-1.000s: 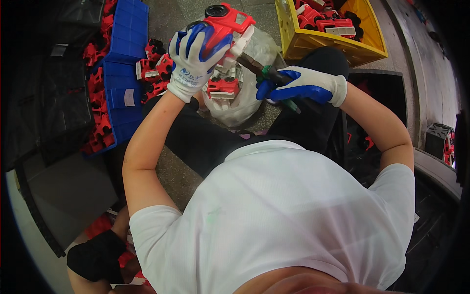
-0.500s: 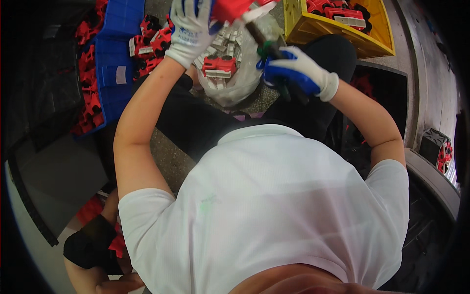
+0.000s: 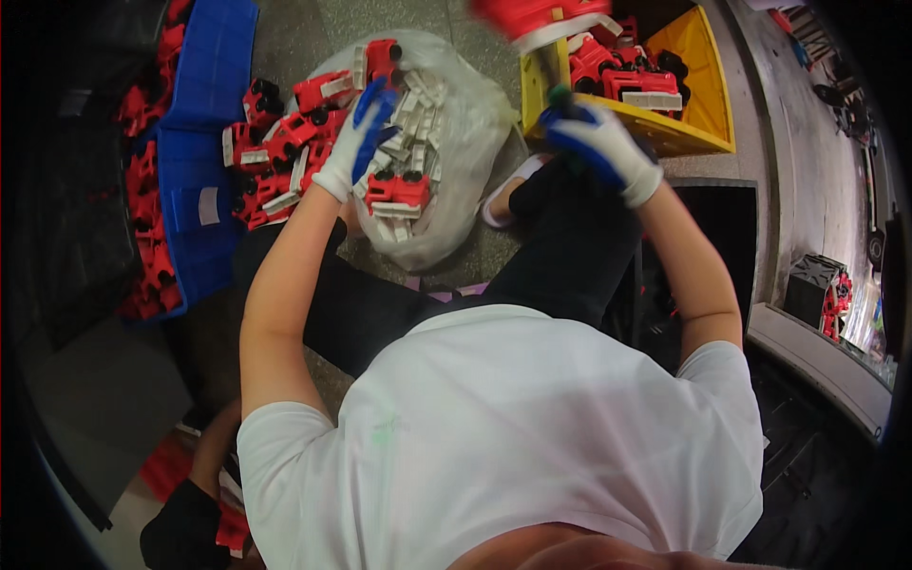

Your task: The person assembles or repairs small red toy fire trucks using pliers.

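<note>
The gloved left hand [image 3: 353, 142] reaches half-open into the clear bag [image 3: 475, 123] of toy parts; the right hand [image 3: 600, 142] grips a green-handled tool [image 3: 559, 97].

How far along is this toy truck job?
Looks like mid-batch, though no count shows. Done, it seems: red trucks lie in the yellow bin. In hand: the left hand reaches into the clear bag of red and white parts; the right hand grips a green-handled tool by the bin; a blurred red truck is above it. Left: more red pieces fill the blue bins.
</note>
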The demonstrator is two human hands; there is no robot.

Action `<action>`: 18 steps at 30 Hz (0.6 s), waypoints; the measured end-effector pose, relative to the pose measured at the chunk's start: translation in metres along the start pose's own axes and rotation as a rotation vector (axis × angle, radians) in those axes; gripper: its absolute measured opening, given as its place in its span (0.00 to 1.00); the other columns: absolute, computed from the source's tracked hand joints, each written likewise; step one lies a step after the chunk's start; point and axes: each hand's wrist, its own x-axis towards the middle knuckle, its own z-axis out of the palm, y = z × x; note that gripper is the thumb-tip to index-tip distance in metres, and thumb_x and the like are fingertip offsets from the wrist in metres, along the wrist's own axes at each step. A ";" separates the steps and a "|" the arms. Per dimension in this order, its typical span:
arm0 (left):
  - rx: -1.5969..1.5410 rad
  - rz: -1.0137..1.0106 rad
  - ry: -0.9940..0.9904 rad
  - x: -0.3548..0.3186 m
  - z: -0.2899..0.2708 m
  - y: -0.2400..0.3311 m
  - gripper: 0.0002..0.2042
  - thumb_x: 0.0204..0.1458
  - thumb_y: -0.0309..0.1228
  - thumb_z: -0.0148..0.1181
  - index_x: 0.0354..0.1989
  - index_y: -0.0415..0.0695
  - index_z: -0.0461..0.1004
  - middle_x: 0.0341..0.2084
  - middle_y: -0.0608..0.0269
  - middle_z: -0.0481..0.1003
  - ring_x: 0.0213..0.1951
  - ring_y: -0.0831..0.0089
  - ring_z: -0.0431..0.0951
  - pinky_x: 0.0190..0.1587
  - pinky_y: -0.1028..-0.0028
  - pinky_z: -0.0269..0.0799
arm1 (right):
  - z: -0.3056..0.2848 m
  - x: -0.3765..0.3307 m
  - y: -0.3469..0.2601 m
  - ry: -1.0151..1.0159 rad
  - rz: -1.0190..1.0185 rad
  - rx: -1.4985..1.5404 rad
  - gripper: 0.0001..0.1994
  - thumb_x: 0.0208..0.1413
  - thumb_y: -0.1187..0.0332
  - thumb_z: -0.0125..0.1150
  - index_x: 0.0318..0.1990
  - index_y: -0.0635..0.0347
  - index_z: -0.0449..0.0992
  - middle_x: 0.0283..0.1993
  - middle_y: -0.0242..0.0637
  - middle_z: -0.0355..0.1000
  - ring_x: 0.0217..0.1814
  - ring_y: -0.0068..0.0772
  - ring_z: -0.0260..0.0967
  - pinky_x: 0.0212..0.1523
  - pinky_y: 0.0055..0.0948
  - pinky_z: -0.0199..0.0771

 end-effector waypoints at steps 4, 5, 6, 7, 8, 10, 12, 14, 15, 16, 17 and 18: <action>-0.197 0.108 -0.249 0.012 0.038 0.069 0.22 0.59 0.40 0.52 0.62 0.54 0.61 0.59 0.71 0.63 0.57 0.73 0.68 0.53 0.61 0.70 | 0.057 -0.012 -0.003 -0.087 -0.223 -0.656 0.25 0.44 0.55 0.65 0.47 0.61 0.72 0.46 0.49 0.70 0.48 0.50 0.69 0.50 0.38 0.68; -0.181 0.056 -0.242 0.016 0.040 0.070 0.21 0.59 0.39 0.53 0.61 0.54 0.63 0.56 0.71 0.66 0.56 0.74 0.69 0.52 0.63 0.70 | 0.058 -0.017 -0.002 -0.090 -0.225 -0.715 0.23 0.45 0.56 0.64 0.46 0.61 0.72 0.46 0.49 0.70 0.48 0.50 0.69 0.49 0.39 0.69; -0.164 0.000 -0.232 0.018 0.043 0.071 0.20 0.58 0.38 0.54 0.60 0.54 0.64 0.54 0.72 0.69 0.55 0.76 0.70 0.51 0.64 0.71 | 0.060 -0.018 0.000 -0.097 -0.226 -0.769 0.21 0.46 0.58 0.63 0.45 0.60 0.73 0.46 0.49 0.69 0.48 0.51 0.69 0.48 0.39 0.69; -0.250 -0.016 -0.210 0.018 0.051 0.066 0.18 0.57 0.37 0.55 0.57 0.55 0.67 0.47 0.74 0.72 0.52 0.78 0.71 0.49 0.67 0.72 | 0.059 -0.022 -0.002 -0.110 -0.217 -0.780 0.21 0.46 0.58 0.63 0.45 0.60 0.73 0.46 0.49 0.69 0.48 0.51 0.69 0.48 0.39 0.69; -0.269 0.011 -0.186 0.013 0.066 0.065 0.16 0.56 0.36 0.56 0.53 0.53 0.70 0.44 0.73 0.73 0.49 0.78 0.73 0.48 0.68 0.72 | 0.055 -0.028 -0.010 -0.146 -0.216 -0.721 0.20 0.47 0.59 0.63 0.45 0.60 0.73 0.46 0.49 0.69 0.48 0.52 0.68 0.48 0.40 0.69; -0.276 0.066 -0.167 0.001 0.084 0.069 0.15 0.55 0.35 0.58 0.51 0.52 0.72 0.44 0.73 0.74 0.47 0.78 0.74 0.47 0.70 0.72 | 0.049 -0.032 -0.011 -0.171 -0.196 -0.682 0.20 0.47 0.60 0.63 0.46 0.59 0.73 0.46 0.49 0.69 0.48 0.52 0.68 0.48 0.40 0.69; -0.273 0.141 -0.169 -0.001 0.081 0.063 0.16 0.54 0.35 0.60 0.51 0.51 0.72 0.44 0.71 0.74 0.46 0.78 0.75 0.47 0.72 0.73 | 0.050 -0.035 -0.005 -0.193 -0.201 -0.713 0.22 0.49 0.62 0.66 0.50 0.60 0.70 0.47 0.46 0.69 0.48 0.45 0.69 0.50 0.37 0.68; -0.258 0.115 -0.129 -0.006 0.090 0.069 0.16 0.54 0.35 0.59 0.51 0.47 0.73 0.44 0.68 0.75 0.45 0.76 0.77 0.47 0.73 0.74 | 0.050 -0.037 -0.008 -0.263 -0.239 -0.740 0.21 0.49 0.63 0.66 0.49 0.60 0.70 0.45 0.45 0.70 0.47 0.44 0.70 0.50 0.36 0.69; -0.231 0.109 -0.144 -0.003 0.087 0.064 0.18 0.55 0.36 0.57 0.54 0.48 0.70 0.46 0.68 0.74 0.47 0.76 0.76 0.49 0.73 0.72 | 0.052 -0.036 0.002 -0.207 -0.245 -0.775 0.21 0.49 0.62 0.66 0.49 0.60 0.70 0.46 0.45 0.70 0.47 0.45 0.70 0.50 0.36 0.69; -0.201 0.103 -0.156 0.003 0.082 0.060 0.19 0.57 0.36 0.55 0.57 0.48 0.68 0.49 0.67 0.73 0.49 0.76 0.74 0.51 0.73 0.70 | 0.054 -0.036 0.009 -0.153 -0.253 -0.809 0.21 0.49 0.62 0.66 0.49 0.60 0.70 0.46 0.45 0.70 0.47 0.45 0.70 0.50 0.35 0.69; -0.214 0.104 -0.151 0.007 0.079 0.056 0.19 0.57 0.36 0.55 0.57 0.48 0.68 0.49 0.67 0.73 0.49 0.76 0.74 0.51 0.73 0.70 | 0.059 -0.038 0.011 -0.116 -0.266 -0.766 0.19 0.50 0.59 0.62 0.46 0.60 0.72 0.43 0.48 0.70 0.47 0.54 0.67 0.48 0.42 0.69; -0.210 0.124 -0.159 0.012 0.076 0.054 0.18 0.57 0.35 0.56 0.56 0.48 0.69 0.48 0.68 0.73 0.49 0.77 0.74 0.49 0.75 0.71 | 0.063 -0.038 0.012 -0.125 -0.261 -0.775 0.19 0.50 0.59 0.62 0.46 0.60 0.72 0.43 0.48 0.70 0.47 0.54 0.67 0.48 0.42 0.69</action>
